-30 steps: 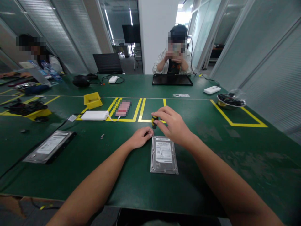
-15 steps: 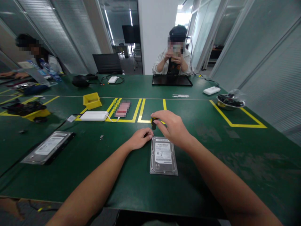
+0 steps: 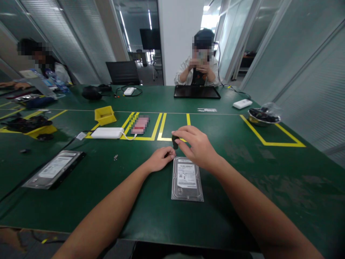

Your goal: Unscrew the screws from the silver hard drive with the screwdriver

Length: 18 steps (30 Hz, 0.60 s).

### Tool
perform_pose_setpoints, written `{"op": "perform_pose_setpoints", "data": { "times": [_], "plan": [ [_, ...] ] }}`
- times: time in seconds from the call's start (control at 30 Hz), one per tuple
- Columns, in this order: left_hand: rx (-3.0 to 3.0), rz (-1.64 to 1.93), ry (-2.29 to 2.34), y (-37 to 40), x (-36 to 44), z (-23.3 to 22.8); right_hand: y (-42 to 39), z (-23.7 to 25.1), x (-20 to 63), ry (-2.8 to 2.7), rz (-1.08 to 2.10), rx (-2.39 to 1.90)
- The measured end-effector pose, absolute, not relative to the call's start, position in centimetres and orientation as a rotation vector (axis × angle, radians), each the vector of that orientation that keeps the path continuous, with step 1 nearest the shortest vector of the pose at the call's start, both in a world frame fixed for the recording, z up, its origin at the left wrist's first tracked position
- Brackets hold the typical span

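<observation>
A hard drive with a white label lies flat on the green table in front of me. Above its far left corner, my right hand grips the dark handle of a short, upright screwdriver. My left hand is closed in a pinch at that same corner, its fingertips right under the screwdriver; what they hold, if anything, is too small to make out. Several tiny screws lie in a loose group left of my left hand.
Another hard drive lies at the left, near a black cable. Farther back are a white power bank, a pink phone, a yellow bin and a bowl of parts. A person sits opposite behind a black panel.
The screwdriver handle has turned in my right hand: its yellow marking showed before and now it looks all dark. Both hands stay at the same corner of the drive.
</observation>
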<state>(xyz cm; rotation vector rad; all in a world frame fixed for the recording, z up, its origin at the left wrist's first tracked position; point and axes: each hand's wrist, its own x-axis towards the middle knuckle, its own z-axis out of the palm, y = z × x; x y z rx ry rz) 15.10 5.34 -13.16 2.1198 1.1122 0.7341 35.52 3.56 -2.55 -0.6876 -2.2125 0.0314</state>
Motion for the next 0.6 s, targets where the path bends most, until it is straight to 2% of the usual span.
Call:
{"op": "perform_pose_setpoints", "data": {
  "times": [0.6],
  "plan": [
    [2.100, 0.740, 1.076, 5.24, 15.24, -12.93, 3.51, -2.69, 35.60, -2.195, 0.022, -0.710]
  ]
}}
